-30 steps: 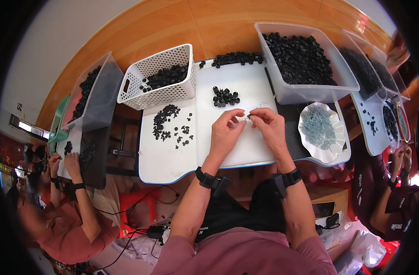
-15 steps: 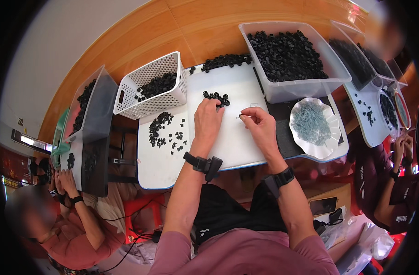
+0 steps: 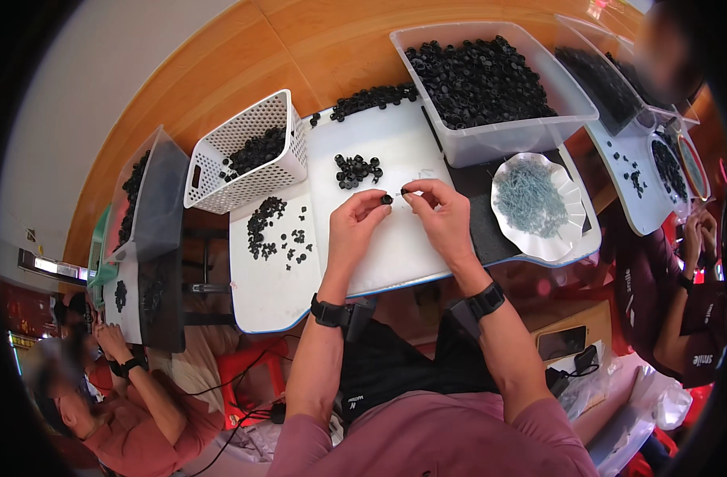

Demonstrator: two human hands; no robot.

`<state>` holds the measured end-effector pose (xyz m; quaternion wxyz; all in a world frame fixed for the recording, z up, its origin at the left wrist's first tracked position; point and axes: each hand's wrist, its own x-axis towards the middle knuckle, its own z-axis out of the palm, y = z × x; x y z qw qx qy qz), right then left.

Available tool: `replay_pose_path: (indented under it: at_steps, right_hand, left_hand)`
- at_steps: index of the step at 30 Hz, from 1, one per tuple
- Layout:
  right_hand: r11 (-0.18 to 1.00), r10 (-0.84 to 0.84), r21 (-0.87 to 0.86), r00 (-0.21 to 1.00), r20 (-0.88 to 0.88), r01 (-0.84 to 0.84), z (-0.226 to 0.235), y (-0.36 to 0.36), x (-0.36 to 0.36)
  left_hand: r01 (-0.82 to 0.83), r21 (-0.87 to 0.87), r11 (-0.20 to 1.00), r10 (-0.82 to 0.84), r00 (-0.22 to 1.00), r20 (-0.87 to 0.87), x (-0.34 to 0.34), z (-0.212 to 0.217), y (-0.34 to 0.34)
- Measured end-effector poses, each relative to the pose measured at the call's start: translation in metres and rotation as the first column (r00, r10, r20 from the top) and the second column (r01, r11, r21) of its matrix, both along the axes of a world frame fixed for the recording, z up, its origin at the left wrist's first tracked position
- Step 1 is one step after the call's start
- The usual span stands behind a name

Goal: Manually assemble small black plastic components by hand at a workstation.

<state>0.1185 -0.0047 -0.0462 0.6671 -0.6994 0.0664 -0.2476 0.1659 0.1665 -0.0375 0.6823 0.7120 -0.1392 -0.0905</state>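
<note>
While the left hand point(image 3: 354, 225) pinches a small black cap point(image 3: 386, 199) mid-surface, right hand point(image 3: 441, 213) fingers grip a thin pin point(image 3: 405, 191); joining step, needing careful alignment.

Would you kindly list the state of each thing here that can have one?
left hand: pinching a small black part
right hand: pinching a thin pin
clear bin: open, nearly full of black parts
white basket: partly filled
white dish: holds grey pins
small pile: loose on white board
</note>
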Motion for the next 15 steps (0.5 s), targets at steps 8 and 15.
replay_pose_path:
  at_steps: [8,15]
  right_hand:
    - [0.980,0.067,-0.197,0.985,0.161,-0.035,0.0097,0.0017,-0.0061]
    - [0.962,0.122,-0.262,0.977,0.175,-0.073,0.0114,0.0033,-0.0059]
  left_hand:
    - [0.025,-0.065,0.998,-0.028,0.999,-0.037,-0.0074,-0.0095,0.0016]
    - [0.012,-0.030,0.999,-0.012,1.000,-0.018,-0.0106,-0.0071,-0.0003]
